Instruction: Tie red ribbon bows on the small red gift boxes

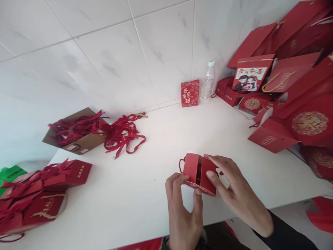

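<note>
A small red gift box (191, 167) stands near the front of the white table (125, 201), with a narrow dark gap between its two top flaps. A red cord loop sticks out at its left side. My left hand (182, 205) is closed on its left and near sides, thumb against the near face and fingers at the left top edge. On the other side, my right hand (230, 178) grips the right flap, its thumb on top and fingers around the far right edge. What lies inside the box is mostly hidden.
Red ribbons (126, 133) spill from an open cardboard box (88, 147) at the back left. Ribbon-tied red boxes (47, 205) sit at left. A red printed box (190, 93) and a clear bottle (207, 83) stand by the tiled wall. Red gift boxes (275, 135) pile up at right.
</note>
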Demonstrator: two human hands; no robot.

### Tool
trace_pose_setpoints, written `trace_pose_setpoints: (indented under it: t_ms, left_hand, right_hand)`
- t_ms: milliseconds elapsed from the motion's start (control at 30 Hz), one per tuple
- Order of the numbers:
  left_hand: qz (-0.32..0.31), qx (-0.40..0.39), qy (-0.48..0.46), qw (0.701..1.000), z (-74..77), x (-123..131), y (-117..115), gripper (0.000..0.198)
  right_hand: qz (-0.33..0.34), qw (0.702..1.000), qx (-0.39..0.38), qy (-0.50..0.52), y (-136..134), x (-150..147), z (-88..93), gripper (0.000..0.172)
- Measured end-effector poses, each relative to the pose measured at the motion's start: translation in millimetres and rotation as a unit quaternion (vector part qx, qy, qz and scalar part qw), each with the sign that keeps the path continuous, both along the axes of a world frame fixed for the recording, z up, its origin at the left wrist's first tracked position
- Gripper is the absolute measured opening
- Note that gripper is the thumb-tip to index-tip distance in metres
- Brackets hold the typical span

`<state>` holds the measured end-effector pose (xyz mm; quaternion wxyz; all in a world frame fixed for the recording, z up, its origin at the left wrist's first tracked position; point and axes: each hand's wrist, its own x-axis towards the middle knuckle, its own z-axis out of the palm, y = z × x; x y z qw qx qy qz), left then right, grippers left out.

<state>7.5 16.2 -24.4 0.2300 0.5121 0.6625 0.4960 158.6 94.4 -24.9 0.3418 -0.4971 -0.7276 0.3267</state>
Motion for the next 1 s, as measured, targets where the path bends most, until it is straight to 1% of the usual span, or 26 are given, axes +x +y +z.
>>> trace_pose_setpoints:
  t_ms: [67, 133, 200, 267, 367, 433, 500, 600, 667, 733, 800, 867, 1000]
  left_hand:
    - [-0.009, -0.011, -0.023, 1.0, -4.9, -2.0, -1.2, 0.012]
    - [-0.024, -0.019, -0.057, 0.998, -5.4, -6.0, 0.4, 0.006]
    - [-0.039, -0.019, -0.079, 0.996, -3.7, -10.2, 2.5, 0.008]
    - [-0.052, -0.017, -0.078, 0.995, -2.1, -13.5, 3.9, 0.012]
    - [-0.075, -0.022, -0.066, 0.995, -1.4, -17.4, 4.9, 0.014]
    - [-0.084, -0.034, -0.078, 0.993, -1.5, -20.0, 5.9, 0.015]
    - [-0.092, -0.051, -0.089, 0.99, -1.5, -22.9, 8.1, 0.017]
    - [-0.102, -0.073, -0.081, 0.989, -1.4, -26.7, 13.0, 0.019]
    - [-0.097, -0.079, -0.08, 0.989, -1.2, -28.1, 16.2, 0.021]
    - [-0.081, -0.08, -0.099, 0.989, -0.4, -28.1, 18.6, 0.024]
    - [-0.069, -0.081, -0.138, 0.985, 0.9, -26.9, 20.0, 0.027]
    - [-0.062, -0.078, -0.169, 0.981, 1.7, -24.6, 20.9, 0.026]
    - [-0.047, -0.075, -0.162, 0.983, -3.5, -18.1, 22.1, 0.023]
  right_hand:
    - [-0.002, 1.0, 0.006, 0.006, 0.7, 0.4, -1.9, 0.035]
    - [-0.019, 1.0, 0.01, 0.019, 1.7, 0.1, -2.0, 0.031]
    - [-0.032, 0.999, 0.02, 0.027, 2.5, -0.8, -0.3, 0.03]
    - [-0.037, 0.999, 0.021, 0.031, 2.8, -1.7, 2.6, 0.031]
    - [-0.054, 0.997, -0.027, 0.046, 3.0, -2.1, 7.2, 0.035]
    - [-0.076, 0.994, -0.054, 0.054, 2.6, -1.9, 8.3, 0.036]
    - [-0.08, 0.995, -0.027, 0.061, 1.1, -1.8, 6.5, 0.034]
    - [-0.039, 0.996, 0.066, 0.042, -2.3, -1.2, -0.8, 0.026]
    - [-0.013, 0.995, 0.097, 0.017, -4.1, 0.4, -6.1, 0.023]
    - [0.003, 0.994, 0.112, -0.005, -5.2, 2.5, -9.7, 0.021]
    - [0.017, 0.992, 0.126, -0.022, -6.4, 4.2, -11.5, 0.019]
    - [0.021, 0.99, 0.138, -0.035, -8.7, 4.9, -12.7, 0.019]
    - [0.019, 0.991, 0.128, -0.044, -15.2, 3.9, -18.6, 0.024]
